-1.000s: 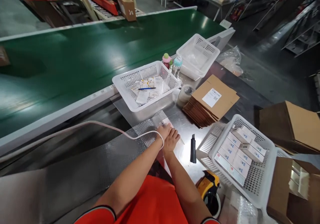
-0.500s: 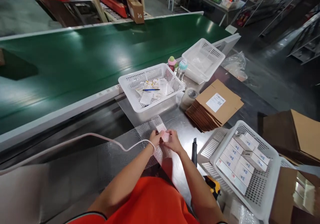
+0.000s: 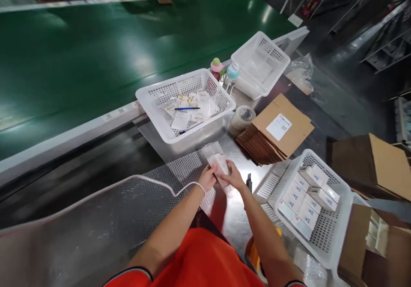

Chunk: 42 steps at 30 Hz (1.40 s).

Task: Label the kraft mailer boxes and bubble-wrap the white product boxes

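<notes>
Between my two hands is a small white box (image 3: 221,163), lying against a strip of bubble wrap (image 3: 210,149) on the metal table. My left hand (image 3: 207,178) grips the box's left side, and a white cord (image 3: 167,187) loops at that wrist. My right hand (image 3: 235,176) holds its right side with fingers bent over it. Wider bubble wrap (image 3: 180,171) spreads under and to the left of my left hand. Just right of my right hand lies a black box cutter (image 3: 249,181), partly hidden by my forearm.
A white basket (image 3: 173,138) holds papers and a blue pen. Flattened cardboard boxes (image 3: 289,111) are stacked beside a tape roll (image 3: 241,121). On the right, another basket (image 3: 340,231) contains several small white boxes. Two bottles and a third basket (image 3: 260,64) stand by the green conveyor (image 3: 96,43).
My view has tilted downward. Both hands have shifted slightly right with the white box, which now shows more of its face above the fingers.
</notes>
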Tool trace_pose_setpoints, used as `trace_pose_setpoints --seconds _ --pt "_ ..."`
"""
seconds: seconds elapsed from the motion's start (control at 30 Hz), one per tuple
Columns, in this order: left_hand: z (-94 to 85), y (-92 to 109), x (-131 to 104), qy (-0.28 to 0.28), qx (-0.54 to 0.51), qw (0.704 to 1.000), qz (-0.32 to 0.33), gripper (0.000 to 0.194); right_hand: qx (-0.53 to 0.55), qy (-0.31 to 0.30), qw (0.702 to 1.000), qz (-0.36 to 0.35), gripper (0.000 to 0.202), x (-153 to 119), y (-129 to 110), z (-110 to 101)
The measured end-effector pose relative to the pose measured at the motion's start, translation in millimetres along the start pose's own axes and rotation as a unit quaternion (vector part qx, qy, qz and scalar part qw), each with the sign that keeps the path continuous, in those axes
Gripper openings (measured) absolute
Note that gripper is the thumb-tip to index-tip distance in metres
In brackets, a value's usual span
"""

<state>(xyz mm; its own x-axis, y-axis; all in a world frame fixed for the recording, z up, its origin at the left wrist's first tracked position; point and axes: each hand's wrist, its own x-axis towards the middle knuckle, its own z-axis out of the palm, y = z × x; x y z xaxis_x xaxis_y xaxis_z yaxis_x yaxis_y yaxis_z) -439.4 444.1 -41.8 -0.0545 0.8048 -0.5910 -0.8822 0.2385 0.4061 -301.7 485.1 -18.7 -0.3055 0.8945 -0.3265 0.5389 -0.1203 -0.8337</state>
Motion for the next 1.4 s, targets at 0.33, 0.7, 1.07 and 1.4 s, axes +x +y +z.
trace_pose_setpoints --seconds 0.33,0.7,1.07,1.4 --pt "-10.1 5 3 0.057 0.057 0.996 0.029 0.044 -0.158 0.092 0.983 -0.027 0.081 -5 -5 22" --pt "32.0 -10 11 0.052 0.090 0.995 0.009 0.043 0.106 -0.044 0.993 0.041 0.067 8 -4 -25" --pt "59.1 -35 19 0.090 0.066 0.993 0.044 0.038 0.048 -0.064 0.995 0.054 0.047 25 -8 -58" --pt "57.2 -35 26 0.089 0.055 0.994 0.022 0.048 0.157 -0.120 0.976 0.088 0.047 28 -11 -60"
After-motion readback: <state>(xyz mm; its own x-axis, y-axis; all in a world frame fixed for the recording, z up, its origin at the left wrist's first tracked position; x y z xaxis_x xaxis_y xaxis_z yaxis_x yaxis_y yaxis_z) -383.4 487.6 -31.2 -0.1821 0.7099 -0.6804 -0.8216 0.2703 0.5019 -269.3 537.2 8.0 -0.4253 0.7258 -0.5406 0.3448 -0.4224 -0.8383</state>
